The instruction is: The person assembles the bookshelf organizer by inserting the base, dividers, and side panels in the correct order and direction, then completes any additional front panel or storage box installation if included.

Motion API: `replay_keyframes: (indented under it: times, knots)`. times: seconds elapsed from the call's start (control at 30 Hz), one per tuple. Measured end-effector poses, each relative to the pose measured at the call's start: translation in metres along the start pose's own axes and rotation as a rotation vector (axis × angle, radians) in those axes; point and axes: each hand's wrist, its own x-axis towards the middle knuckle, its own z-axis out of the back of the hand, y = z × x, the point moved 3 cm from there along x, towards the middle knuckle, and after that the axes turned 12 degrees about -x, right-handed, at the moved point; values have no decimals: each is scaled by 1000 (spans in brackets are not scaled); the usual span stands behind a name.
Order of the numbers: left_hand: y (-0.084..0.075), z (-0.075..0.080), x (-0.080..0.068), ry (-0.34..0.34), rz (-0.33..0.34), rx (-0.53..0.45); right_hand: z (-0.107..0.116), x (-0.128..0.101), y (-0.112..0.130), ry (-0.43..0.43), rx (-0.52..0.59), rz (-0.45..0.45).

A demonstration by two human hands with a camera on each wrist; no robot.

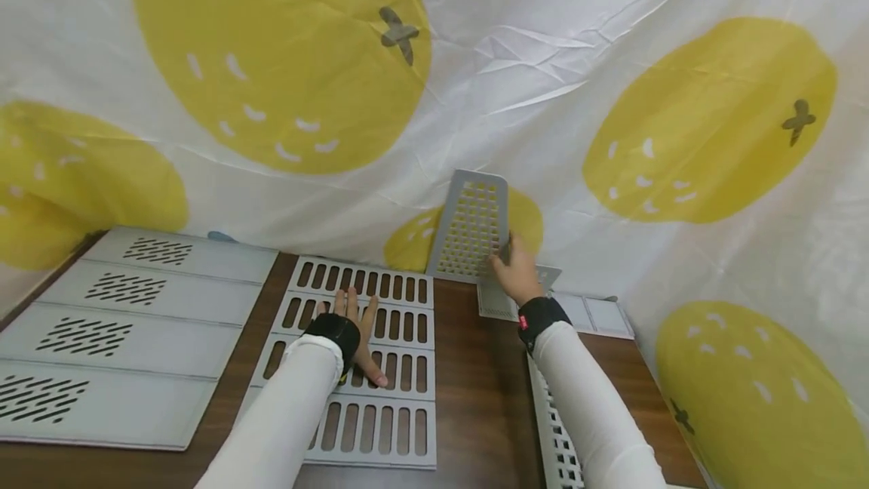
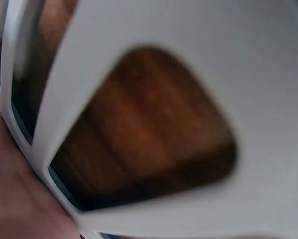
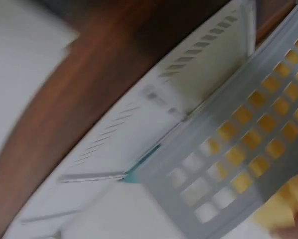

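Note:
My left hand (image 1: 358, 330) rests on white slotted panels (image 1: 400, 400) laid side by side, with its fingers spread straight across the slots. In the left wrist view a blurred slot fills the middle, brown wood showing through it, and part of the hand (image 2: 24, 194) lies at the left edge. My right hand (image 1: 519, 274) grips the right edge of a grey panel with rows of square holes (image 1: 447, 225). That panel stands tilted up against the patterned cloth, and its holes also show in the right wrist view. Just below this hand lies a small grey plate (image 1: 498, 300), partly hidden by it.
Grey panels with slanted slots (image 1: 170, 391) cover the left of the brown wooden table (image 1: 482, 383). White panels (image 1: 604, 315) lie at the back right, and a white lattice piece (image 1: 543, 413) sits beneath my right forearm. Cloth with yellow fruit prints (image 1: 326, 210) hangs behind.

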Motion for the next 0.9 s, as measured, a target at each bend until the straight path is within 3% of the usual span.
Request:
replay_keyframes:
  times: [0.07,0.17,0.23,0.33,0.4,0.5,0.57,0.73,0.83,0.9]
  knots:
    - [7,-4,8,-22,3,7,8,-1,-7,-129,62,-62]
    - [13,-7,12,-31,14,5,17,-4,-31,-291,112,-261]
    - [17,-11,13,-31,21,-1,14,-5,-55,-264,168,-431]
    - [23,-17,12,-21,28,-8,-14,-3,-102,-161,234,-565]
    - [23,-19,8,-24,30,-17,-45,6,-142,-82,276,-593]
    - [20,-19,4,-19,38,-8,-87,17,-189,-72,216,-613]
    - [16,-17,3,-17,40,8,-93,16,-193,2,256,-639]
    - [7,-9,7,-14,24,25,-84,10,-185,43,244,-697]
    - [8,-11,11,-6,27,26,-98,13,-201,14,171,-702]
    - [11,-13,12,0,32,33,-107,15,-208,44,177,-706]
